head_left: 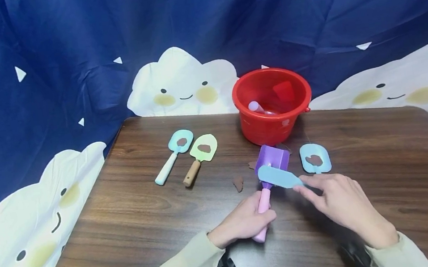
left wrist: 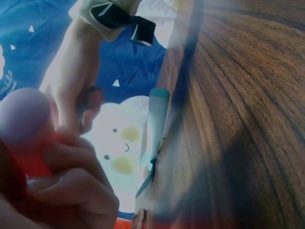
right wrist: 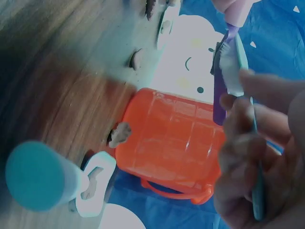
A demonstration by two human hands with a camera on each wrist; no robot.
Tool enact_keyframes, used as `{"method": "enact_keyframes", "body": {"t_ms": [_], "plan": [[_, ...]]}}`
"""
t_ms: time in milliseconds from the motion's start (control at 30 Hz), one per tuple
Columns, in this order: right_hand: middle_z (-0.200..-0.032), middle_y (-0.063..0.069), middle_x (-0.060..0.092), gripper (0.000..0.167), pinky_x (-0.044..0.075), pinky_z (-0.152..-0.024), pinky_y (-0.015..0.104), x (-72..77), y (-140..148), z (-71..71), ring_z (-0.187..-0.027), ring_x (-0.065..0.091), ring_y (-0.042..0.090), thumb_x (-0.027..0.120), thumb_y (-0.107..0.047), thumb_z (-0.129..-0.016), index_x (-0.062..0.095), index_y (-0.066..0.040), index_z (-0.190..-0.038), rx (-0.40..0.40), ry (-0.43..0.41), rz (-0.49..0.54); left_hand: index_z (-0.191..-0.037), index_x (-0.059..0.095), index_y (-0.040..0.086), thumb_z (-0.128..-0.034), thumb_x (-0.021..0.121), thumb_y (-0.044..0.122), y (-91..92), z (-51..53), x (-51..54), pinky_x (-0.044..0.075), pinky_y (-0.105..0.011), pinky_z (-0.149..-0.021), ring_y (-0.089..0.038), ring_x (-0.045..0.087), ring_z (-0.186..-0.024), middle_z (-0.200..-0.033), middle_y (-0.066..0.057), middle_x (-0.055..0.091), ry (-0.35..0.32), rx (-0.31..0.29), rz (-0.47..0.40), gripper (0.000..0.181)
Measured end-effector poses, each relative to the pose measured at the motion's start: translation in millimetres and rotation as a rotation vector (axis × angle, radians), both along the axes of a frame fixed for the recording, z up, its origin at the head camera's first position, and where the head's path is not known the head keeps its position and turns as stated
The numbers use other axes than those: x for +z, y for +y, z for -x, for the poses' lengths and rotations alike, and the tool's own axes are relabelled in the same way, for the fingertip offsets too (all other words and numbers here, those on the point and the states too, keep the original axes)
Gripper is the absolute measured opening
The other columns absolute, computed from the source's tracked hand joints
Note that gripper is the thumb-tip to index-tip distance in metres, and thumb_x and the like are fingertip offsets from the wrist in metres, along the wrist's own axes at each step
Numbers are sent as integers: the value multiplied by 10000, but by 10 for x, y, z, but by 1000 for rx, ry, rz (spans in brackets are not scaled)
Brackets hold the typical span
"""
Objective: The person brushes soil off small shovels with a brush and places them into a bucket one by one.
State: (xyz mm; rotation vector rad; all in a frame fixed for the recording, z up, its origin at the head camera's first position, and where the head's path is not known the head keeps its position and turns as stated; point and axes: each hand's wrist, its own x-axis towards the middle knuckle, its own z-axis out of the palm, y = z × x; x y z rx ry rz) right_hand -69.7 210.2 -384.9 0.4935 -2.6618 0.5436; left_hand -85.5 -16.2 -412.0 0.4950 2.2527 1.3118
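Observation:
My left hand (head_left: 245,219) grips the pink handle of a toy shovel (head_left: 272,158) with a purple scoop, tilted above the table. In the left wrist view its rounded lilac handle end (left wrist: 26,117) shows beside the curled fingers. My right hand (head_left: 342,198) pinches a light blue brush (head_left: 278,176) between thumb and fingers. The brush head lies across the lower part of the purple scoop. White bristles (right wrist: 231,67) face the scoop in the right wrist view; whether they touch it, I cannot tell. My hand hides much of the brush's handle in the head view.
Behind the scoop stands a red bucket (head_left: 268,128) with a lilac-handled item (head_left: 255,107) inside. A blue shovel (head_left: 180,140) and a green shovel (head_left: 208,141) lie left; another blue shovel (head_left: 325,161) lies right. Each bears a brown piece. Loose brown pieces (head_left: 238,183) dot the wooden table.

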Motion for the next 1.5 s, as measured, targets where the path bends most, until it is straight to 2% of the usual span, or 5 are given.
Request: {"method": "enact_keyframes", "body": {"t_ms": [400,733,900,1300,1500], "plan": [[-682,109,685,392,317,-378,279,25,102,108,-492,467,203,772,-261,-777,721,-70,-1116,-200,45,44,-865,502,147,-807,584,183,-2,-39,-12,436,-193,-518,-41,516,-564,-669,61,496,25,-28,30,106],[-920,18,760,333,566,-658,411,49,-29,-8,-760,707,179,797,-270,-757,755,-118,-1051,52,-68,60,-910,499,100,-818,590,182,8,6,19,442,-201,-520,-58,527,-557,-685,30,509,7,-5,14,153],[-973,57,754,364,577,-682,448,52,-39,-40,-832,722,229,783,-299,-774,744,-100,-1077,43,-127,25,-904,513,90,-799,596,177,-4,12,35,436,-202,-549,-68,523,-592,-698,28,511,-6,-13,21,159],[-629,59,646,333,258,-361,272,75,68,56,-446,447,202,764,-281,-761,742,-110,-1045,-133,177,-46,-849,512,119,-798,604,171,-11,-14,42,432,-179,-546,-42,506,-605,-702,44,497,77,-77,63,117],[-655,80,657,362,277,-361,290,93,81,68,-462,463,214,766,-255,-760,732,-90,-1080,-174,174,6,-862,509,130,-797,605,179,-4,-13,27,432,-176,-553,-38,506,-605,-709,51,496,81,-93,86,126]]}}
